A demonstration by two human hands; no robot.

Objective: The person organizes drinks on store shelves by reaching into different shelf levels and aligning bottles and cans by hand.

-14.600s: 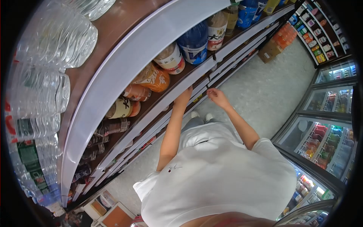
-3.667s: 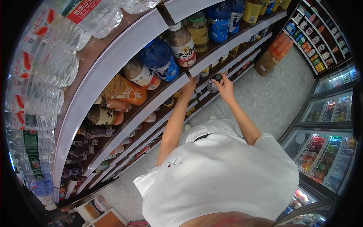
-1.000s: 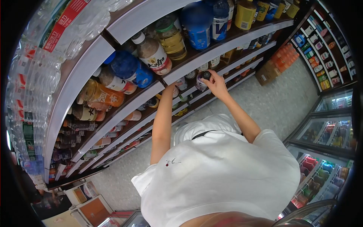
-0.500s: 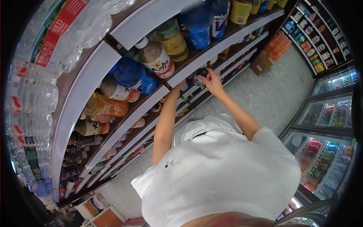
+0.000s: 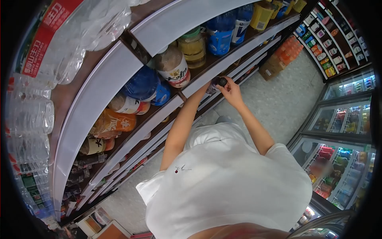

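Right hand [image 5: 231,93] clamped on a dark-capped bottle [image 5: 213,87], fingers at the cap, upper middle of frame; bottle tilted, just beside the shelving. Left hand [image 5: 203,89] reaches in by the bottle's other side, mostly hidden; can't tell if its fingers are apart or together, or if they touch it. Done as shown: bottle in hand. Left: bottle not released; whether its base rests on a lower shelf, can't tell. Nearest edge is the grey shelf edge [image 5: 238,54], just above both hands, tight on the left hand's side. White-labelled bottle [image 5: 175,72] and blue bottles stand on the shelf above. Open room is right of the hands, over grey floor [image 5: 274,101]; cardboard box [image 5: 271,67] upper right, glass-door fridges [image 5: 338,123] well apart at right.
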